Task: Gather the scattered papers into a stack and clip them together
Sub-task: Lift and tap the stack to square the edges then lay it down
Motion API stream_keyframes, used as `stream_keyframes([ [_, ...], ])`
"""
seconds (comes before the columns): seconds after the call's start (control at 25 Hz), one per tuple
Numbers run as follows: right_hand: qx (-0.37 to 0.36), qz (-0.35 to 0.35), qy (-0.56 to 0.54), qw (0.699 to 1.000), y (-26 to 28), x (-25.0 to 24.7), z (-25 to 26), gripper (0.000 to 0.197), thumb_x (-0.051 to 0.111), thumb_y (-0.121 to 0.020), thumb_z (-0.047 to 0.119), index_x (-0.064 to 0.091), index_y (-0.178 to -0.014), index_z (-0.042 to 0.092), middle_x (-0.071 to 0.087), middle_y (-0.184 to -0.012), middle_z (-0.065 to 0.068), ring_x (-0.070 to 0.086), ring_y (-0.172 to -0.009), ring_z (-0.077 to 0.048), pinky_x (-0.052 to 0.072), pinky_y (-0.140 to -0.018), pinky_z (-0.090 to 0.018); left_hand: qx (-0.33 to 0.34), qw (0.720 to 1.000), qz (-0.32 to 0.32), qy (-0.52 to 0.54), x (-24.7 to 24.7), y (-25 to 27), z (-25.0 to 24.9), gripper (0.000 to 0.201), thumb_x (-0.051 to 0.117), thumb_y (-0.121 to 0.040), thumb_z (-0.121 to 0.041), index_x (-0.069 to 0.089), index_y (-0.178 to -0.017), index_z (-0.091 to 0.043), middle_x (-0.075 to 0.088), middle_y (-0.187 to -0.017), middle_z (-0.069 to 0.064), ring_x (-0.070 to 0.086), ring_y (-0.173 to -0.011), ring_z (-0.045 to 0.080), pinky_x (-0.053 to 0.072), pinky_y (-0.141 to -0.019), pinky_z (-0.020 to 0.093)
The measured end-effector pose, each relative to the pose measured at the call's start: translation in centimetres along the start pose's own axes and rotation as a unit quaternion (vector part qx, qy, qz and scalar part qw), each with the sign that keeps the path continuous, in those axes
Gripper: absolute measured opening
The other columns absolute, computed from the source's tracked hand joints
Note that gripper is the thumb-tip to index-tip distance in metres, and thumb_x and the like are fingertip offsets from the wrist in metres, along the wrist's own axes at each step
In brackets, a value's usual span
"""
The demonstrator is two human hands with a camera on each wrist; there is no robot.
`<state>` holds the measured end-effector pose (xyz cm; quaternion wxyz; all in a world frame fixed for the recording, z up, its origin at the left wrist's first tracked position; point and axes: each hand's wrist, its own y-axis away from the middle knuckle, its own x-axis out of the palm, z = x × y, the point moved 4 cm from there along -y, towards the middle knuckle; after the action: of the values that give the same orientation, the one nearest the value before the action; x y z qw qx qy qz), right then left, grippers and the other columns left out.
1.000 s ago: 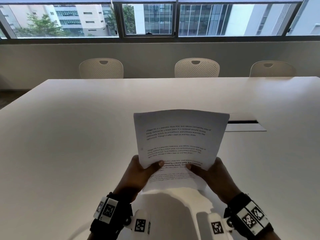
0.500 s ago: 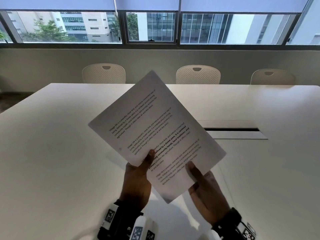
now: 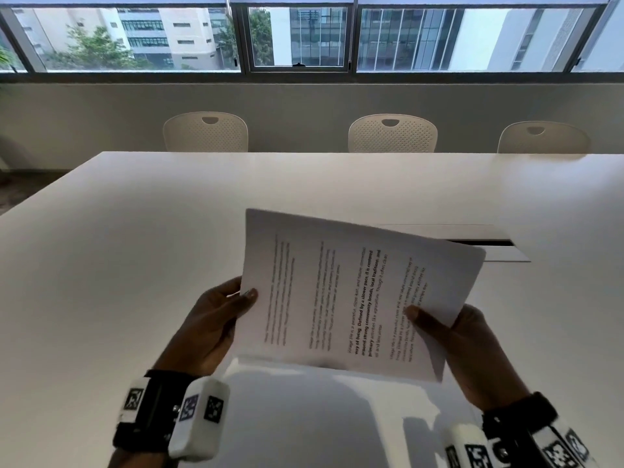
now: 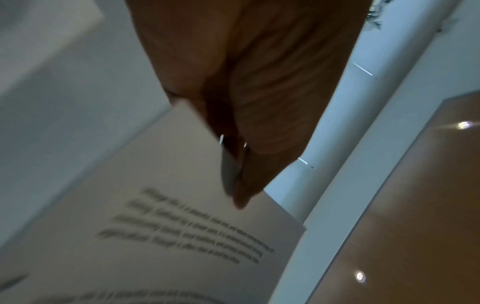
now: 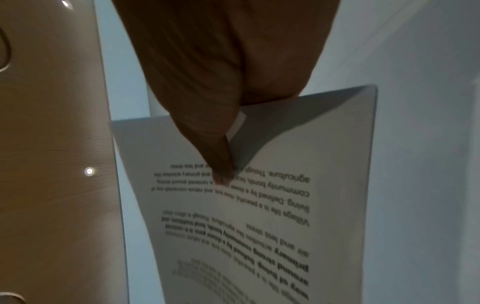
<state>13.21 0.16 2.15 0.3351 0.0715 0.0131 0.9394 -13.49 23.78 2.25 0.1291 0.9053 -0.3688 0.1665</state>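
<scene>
A stack of printed white papers [image 3: 347,292] is held above the white table [image 3: 135,265], turned sideways so the text lines run up the page. My left hand [image 3: 216,319] pinches the stack's left edge, thumb on top. My right hand [image 3: 452,336] pinches the right edge, thumb on the printed face. The left wrist view shows the thumb lying along the papers [image 4: 182,236]. The right wrist view shows the thumb pressed on the top sheet of the papers [image 5: 259,205]. No clip is in view.
A cable hatch [image 3: 486,248] is set into the table just beyond the papers on the right. Three pale chairs [image 3: 391,133] stand along the far edge under a row of windows.
The stack has turned clockwise from upright, through a diagonal, to lying sideways. My left hand slid to the left edge and my right hand to the right edge.
</scene>
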Motion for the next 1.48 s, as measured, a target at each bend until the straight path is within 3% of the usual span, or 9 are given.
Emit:
stream_keyframes([
  [0.32,-0.03,-0.035,0.083,0.995,-0.4,0.1,-1.7,0.013,0.075,-0.09,0.008,0.078,-0.101,0.013,0.082,-0.098,-0.005,0.079,-0.091,-0.025,0.065,-0.077,-0.036,0.069,0.992,-0.013,-0.106,2.2,0.1,2.0,0.025,0.076,-0.088,-0.008,0.083,-0.098,-0.029,0.082,-0.103,0.012,0.077,-0.102,0.033,0.061,-0.092,0.054],
  [0.52,-0.021,-0.04,0.046,0.998,-0.4,-0.4,-2.4,0.024,0.075,-0.087,0.003,0.074,-0.108,0.014,0.081,-0.102,-0.008,0.078,-0.094,-0.027,0.065,-0.077,-0.042,0.07,0.983,-0.005,-0.171,2.8,0.5,2.6,0.028,0.083,-0.074,-0.027,0.081,-0.102,-0.034,0.082,-0.106,0.016,0.078,-0.101,0.036,0.062,-0.09,0.058],
  [0.76,-0.027,-0.046,0.046,0.998,-0.2,-0.4,-2.4,0.027,0.082,-0.072,0.022,0.079,-0.099,0.027,0.082,-0.101,-0.006,0.079,-0.092,-0.023,0.064,-0.083,-0.049,0.068,0.982,-0.02,-0.176,2.5,0.4,3.3,0.039,0.085,-0.071,-0.031,0.079,-0.11,-0.028,0.082,-0.109,0.015,0.078,-0.104,0.035,0.06,-0.093,0.061],
  [0.92,-0.046,-0.03,0.068,0.996,0.2,-0.5,-1.9,0.046,0.09,-0.066,0.042,0.076,-0.108,0.028,0.08,-0.102,-0.008,0.076,-0.102,-0.032,0.067,-0.078,-0.038,0.064,0.979,-0.037,-0.188,2.5,0.6,4.2,0.035,0.086,-0.071,-0.031,0.08,-0.105,-0.034,0.082,-0.108,0.011,0.079,-0.101,0.031,0.061,-0.093,0.062],
  [1.0,-0.103,-0.085,0.176,0.975,0.4,-0.6,0.1,0.051,0.084,-0.076,0.029,0.066,-0.123,0.022,0.078,-0.113,-0.003,0.071,-0.114,-0.031,0.064,-0.085,-0.033,0.07,0.974,-0.052,-0.209,2.5,0.6,3.6,0.027,0.084,-0.074,-0.03,0.081,-0.099,-0.04,0.083,-0.104,0.007,0.08,-0.095,0.029,0.062,-0.089,0.061],
  [1.08,-0.203,-0.163,0.323,0.91,1.3,-0.1,3.6,0.069,0.083,-0.082,0.025,0.053,-0.144,0.02,0.062,-0.145,-0.001,0.056,-0.132,-0.021,0.05,-0.104,-0.038,0.078,0.966,-0.062,-0.238,2.8,0.6,2.6,0.021,0.085,-0.077,-0.03,0.081,-0.094,-0.042,0.084,-0.099,0.005,0.081,-0.09,0.03,0.064,-0.084,0.06],
  [1.2,-0.329,-0.084,0.477,0.81,2.5,4.0,8.3,0.081,0.079,-0.087,0.04,0.042,-0.156,0.019,0.048,-0.159,0.0,0.041,-0.14,-0.01,0.035,-0.113,-0.037,0.108,0.948,-0.067,-0.292,3.9,1.0,0.2,0.014,0.082,-0.083,-0.031,0.081,-0.087,-0.044,0.085,-0.091,-0.002,0.082,-0.083,0.024,0.067,-0.078,0.055],
  [1.36,-0.294,0.058,0.559,0.773,2.5,7.1,9.8,0.058,0.065,-0.09,0.052,0.055,-0.144,0.036,0.065,-0.141,0.017,0.057,-0.124,0.002,0.039,-0.097,-0.018,0.154,0.915,-0.023,-0.372,5.8,2.6,-2.6,0.024,0.081,-0.082,-0.04,0.076,-0.078,-0.064,0.081,-0.079,-0.025,0.079,-0.076,0.002,0.065,-0.069,0.028],
  [1.48,-0.303,0.086,0.518,0.795,2.6,7.1,10.4,0.023,0.06,-0.097,0.042,0.077,-0.112,0.038,0.082,-0.102,0.019,0.073,-0.084,0.004,0.044,-0.067,-0.002,0.172,0.897,-0.015,-0.408,6.6,3.7,-4.0,0.046,0.078,-0.083,-0.027,0.072,-0.073,-0.071,0.075,-0.07,-0.038,0.076,-0.071,-0.009,0.059,-0.062,0.016],
])
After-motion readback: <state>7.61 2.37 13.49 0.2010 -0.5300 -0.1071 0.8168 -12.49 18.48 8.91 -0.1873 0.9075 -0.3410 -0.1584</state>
